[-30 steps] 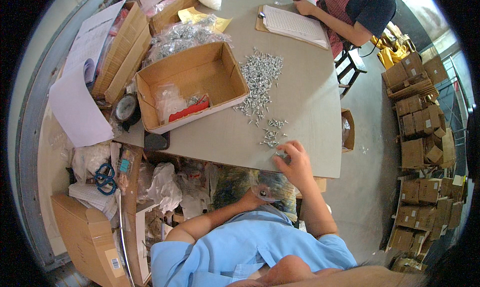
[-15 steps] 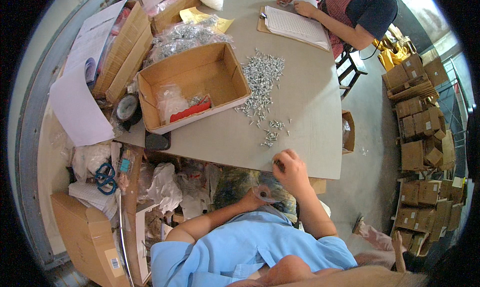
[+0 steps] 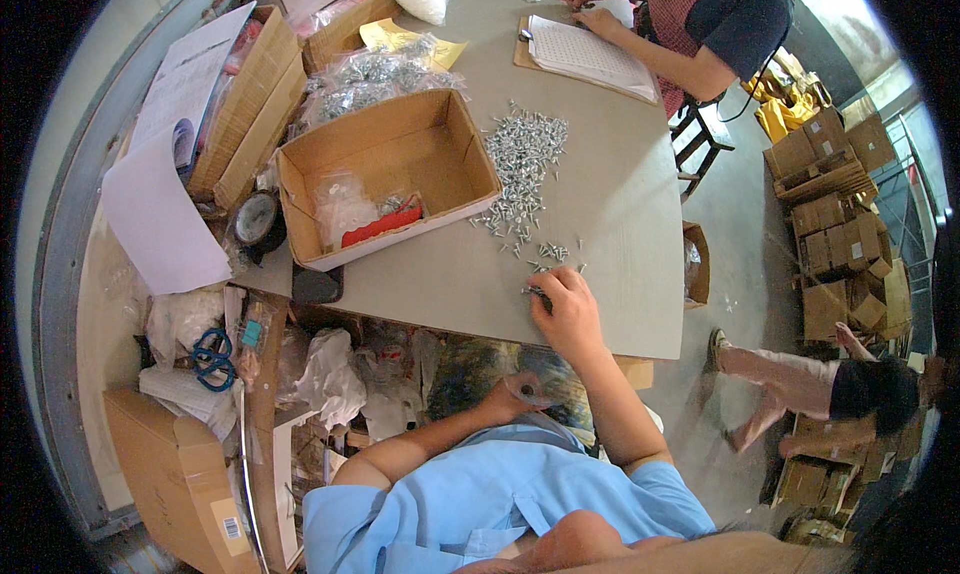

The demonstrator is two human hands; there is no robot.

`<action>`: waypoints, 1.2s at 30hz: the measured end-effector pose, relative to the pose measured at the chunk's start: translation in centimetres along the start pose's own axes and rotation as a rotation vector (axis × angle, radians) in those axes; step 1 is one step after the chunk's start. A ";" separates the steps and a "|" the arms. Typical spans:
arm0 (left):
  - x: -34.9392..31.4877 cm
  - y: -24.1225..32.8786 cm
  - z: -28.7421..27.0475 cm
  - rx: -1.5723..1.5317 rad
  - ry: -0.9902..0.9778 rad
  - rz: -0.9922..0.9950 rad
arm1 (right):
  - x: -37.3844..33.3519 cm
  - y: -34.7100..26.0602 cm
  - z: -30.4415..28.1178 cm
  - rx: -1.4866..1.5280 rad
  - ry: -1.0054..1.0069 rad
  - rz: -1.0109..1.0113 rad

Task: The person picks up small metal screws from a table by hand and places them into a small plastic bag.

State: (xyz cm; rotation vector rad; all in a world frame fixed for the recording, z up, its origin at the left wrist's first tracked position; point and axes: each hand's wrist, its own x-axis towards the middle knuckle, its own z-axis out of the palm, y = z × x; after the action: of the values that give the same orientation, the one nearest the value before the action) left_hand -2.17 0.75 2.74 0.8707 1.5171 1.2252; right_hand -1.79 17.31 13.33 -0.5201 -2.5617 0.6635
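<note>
Silver screws lie in a loose pile on the grey table, with a small cluster trailing toward the near edge. My right hand is over that near cluster, its fingers curled down around a few screws at the tabletop. Below the table edge, in front of my body, my left hand grips a clear plastic bag whose mouth is rounded open. What is inside the bag cannot be made out.
Left of the pile stands an open cardboard box holding plastic bags and a red item. Bagged screws lie behind it. Across the table a co-worker's hands are beside a clipboard. Another person walks on the right.
My right hand has moved forward from the table edge onto the near cluster of screws. My left hand stays low with the bag. The person on the right has come further into view.
</note>
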 end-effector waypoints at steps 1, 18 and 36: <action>0.0 -0.6 0.1 -0.014 -0.001 0.015 | 0.1 -0.1 0.0 -0.004 0.000 -0.013; 1.2 -4.5 1.1 -0.076 -0.050 -0.016 | -4.7 0.0 -4.8 0.313 -0.363 0.077; -1.2 -1.2 -7.6 -0.104 -0.184 -0.093 | -5.6 -1.8 -3.4 0.171 -0.345 -0.181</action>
State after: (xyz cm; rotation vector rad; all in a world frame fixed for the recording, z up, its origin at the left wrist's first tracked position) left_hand -9.04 -2.83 2.08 0.8121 1.3208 1.1145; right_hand 4.08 14.54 15.18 -0.1207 -2.7873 0.9662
